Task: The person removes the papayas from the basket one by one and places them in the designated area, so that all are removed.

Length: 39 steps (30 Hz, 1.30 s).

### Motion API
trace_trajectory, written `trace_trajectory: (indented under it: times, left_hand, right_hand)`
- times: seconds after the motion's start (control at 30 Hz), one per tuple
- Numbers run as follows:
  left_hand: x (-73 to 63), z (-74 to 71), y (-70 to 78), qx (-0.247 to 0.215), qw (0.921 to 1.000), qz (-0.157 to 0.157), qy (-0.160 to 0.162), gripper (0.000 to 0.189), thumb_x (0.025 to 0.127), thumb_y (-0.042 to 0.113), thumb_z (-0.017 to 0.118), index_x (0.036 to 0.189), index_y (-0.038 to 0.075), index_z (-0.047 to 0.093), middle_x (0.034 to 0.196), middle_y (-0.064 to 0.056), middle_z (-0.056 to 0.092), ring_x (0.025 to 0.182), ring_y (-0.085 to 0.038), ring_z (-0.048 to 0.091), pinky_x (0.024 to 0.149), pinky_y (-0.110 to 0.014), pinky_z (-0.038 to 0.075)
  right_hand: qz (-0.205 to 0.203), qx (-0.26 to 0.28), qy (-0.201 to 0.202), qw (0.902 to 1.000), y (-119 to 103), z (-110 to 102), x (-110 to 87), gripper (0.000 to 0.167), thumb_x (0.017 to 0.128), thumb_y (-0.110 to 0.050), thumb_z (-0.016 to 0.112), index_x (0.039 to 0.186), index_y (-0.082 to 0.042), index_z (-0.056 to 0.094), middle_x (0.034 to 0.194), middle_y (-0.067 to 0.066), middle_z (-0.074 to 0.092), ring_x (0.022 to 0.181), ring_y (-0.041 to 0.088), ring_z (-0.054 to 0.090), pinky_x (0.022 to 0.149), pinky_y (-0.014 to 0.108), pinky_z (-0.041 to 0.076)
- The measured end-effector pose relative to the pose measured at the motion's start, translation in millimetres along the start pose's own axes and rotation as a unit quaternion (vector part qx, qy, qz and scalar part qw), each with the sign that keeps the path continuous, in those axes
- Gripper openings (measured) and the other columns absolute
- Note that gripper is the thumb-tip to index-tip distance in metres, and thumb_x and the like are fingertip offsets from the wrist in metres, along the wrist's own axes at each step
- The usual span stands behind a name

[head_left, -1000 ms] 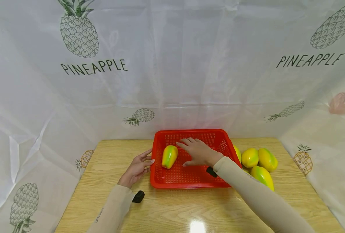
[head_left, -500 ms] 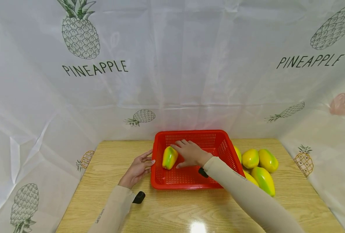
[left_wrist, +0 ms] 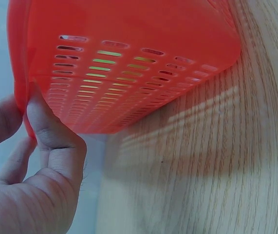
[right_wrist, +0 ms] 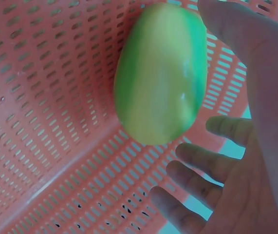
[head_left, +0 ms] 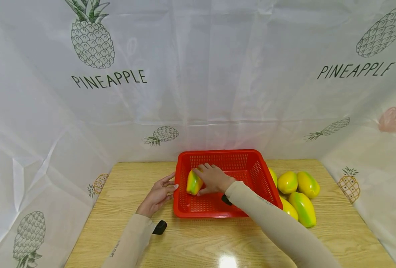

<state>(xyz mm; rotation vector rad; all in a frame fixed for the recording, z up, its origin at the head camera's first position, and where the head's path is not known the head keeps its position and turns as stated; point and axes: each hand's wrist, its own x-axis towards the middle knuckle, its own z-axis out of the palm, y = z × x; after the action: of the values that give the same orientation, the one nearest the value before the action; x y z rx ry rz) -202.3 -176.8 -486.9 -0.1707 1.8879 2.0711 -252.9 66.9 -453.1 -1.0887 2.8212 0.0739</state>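
Observation:
A red perforated plastic basket [head_left: 214, 214] stands on the wooden table, at the back by the curtain. Inside it, near the left wall, lies a yellow-green papaya [head_left: 192, 184]. My left hand [head_left: 155, 196] pinches the left rim, its thumb below the lip in the left wrist view. My right hand [head_left: 214, 180] reaches into the basket from the right, just beside the papaya. In the right wrist view its fingers are spread apart, with the thumb close to one end of the fruit [right_wrist: 160, 78]; whether the thumb touches it I cannot tell.
Several more papayas [head_left: 302, 209] lie on the table [head_left: 191, 242] to the right of the basket, partly behind its rim and my right forearm. A white curtain [head_left: 218, 93] printed with pineapples hangs behind and along the sides.
My right hand has moved left inside the basket, from its middle to the papaya. My left hand stays at the left rim.

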Motion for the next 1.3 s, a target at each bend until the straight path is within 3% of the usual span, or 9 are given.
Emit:
trace_trajectory:
  times: [0.53,0.9,1.3]
  left_hand:
    - [0.8,0.9,-0.7,-0.004,1.0000,0.004,0.000,0.062,0.106,0.001,0.060,0.163,0.010,0.040,0.131,-0.017,0.055,0.090,-0.011,0.064,0.072,-0.021,0.056]
    - [-0.2,1.6,-0.2,0.002,1.0000,0.000,0.002,0.062,0.106,0.002,0.061,0.164,0.011,0.041,0.133,-0.018,0.055,0.089,-0.011,0.064,0.070,-0.020,0.056]
    - [-0.6,1.0,-0.7,-0.003,1.0000,0.003,-0.002,0.062,0.107,0.002,0.060,0.164,0.012,0.039,0.133,-0.018,0.055,0.089,-0.011,0.063,0.070,-0.022,0.055]
  right_hand:
    - [0.035,-0.015,-0.026,0.9989,-9.3,7.3,12.7,0.094,0.090,-0.067,0.075,0.161,-0.015,0.042,0.155,0.010,0.051,0.137,0.029,0.051,0.115,0.044,0.046]
    - [0.043,0.002,-0.029,0.9986,-16.5,13.1,19.7,0.090,0.086,-0.059,0.082,0.157,-0.019,0.044,0.152,0.013,0.051,0.137,0.033,0.051,0.115,0.046,0.047]
    - [0.018,-0.006,-0.003,0.9998,-7.9,3.3,3.4,0.086,0.085,-0.049,0.087,0.154,-0.017,0.048,0.148,0.011,0.052,0.132,0.031,0.052,0.114,0.044,0.048]
